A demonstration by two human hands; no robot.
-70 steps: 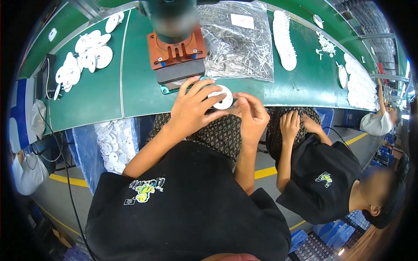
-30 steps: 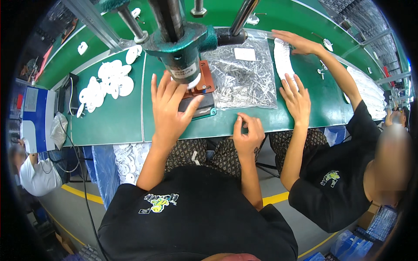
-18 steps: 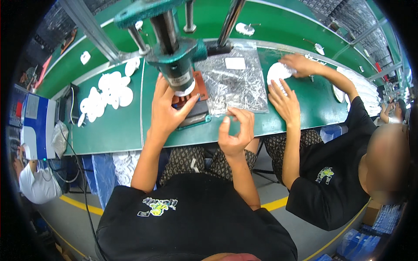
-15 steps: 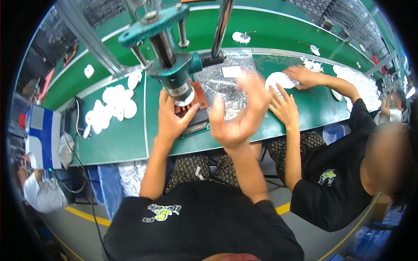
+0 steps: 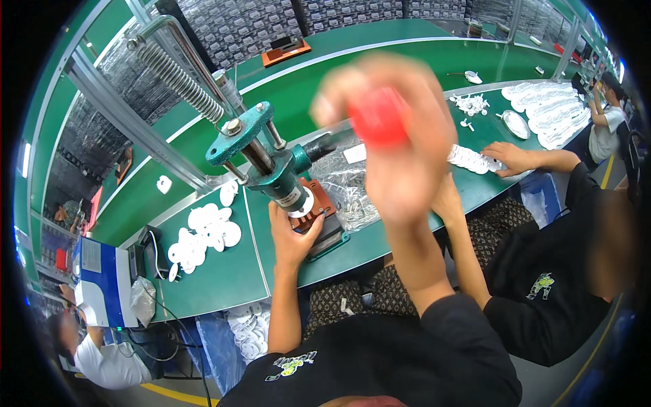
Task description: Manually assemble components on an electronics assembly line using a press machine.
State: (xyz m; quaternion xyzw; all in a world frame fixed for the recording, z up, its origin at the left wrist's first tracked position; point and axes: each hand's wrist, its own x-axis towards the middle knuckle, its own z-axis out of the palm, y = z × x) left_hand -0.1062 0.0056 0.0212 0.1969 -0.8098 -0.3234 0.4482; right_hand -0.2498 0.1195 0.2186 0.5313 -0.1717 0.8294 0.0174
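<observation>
My left hand (image 5: 293, 241) is at the base of a green hand press (image 5: 274, 173). Its thumb and fingers curve round a white round part (image 5: 303, 203) under the ram, against the orange-brown fixture (image 5: 325, 197). Fingertips behind the part are partly hidden. Raised above the bench and smeared by motion, my right hand (image 5: 413, 156) has its fingers wrapped round the red ball knob (image 5: 380, 117) of the press lever.
White discs (image 5: 203, 234) lie in a loose pile left of the press. Behind it is a clear plastic bag of thin metal pieces (image 5: 339, 180). At right a co-worker's hand (image 5: 512, 159) touches a row of white parts (image 5: 469, 159). A blue-and-white machine (image 5: 102, 281) stands far left.
My right hand, spread beside the press before, has risen and closed round the red knob. My left hand stays at the fixture. The whole view has shifted.
</observation>
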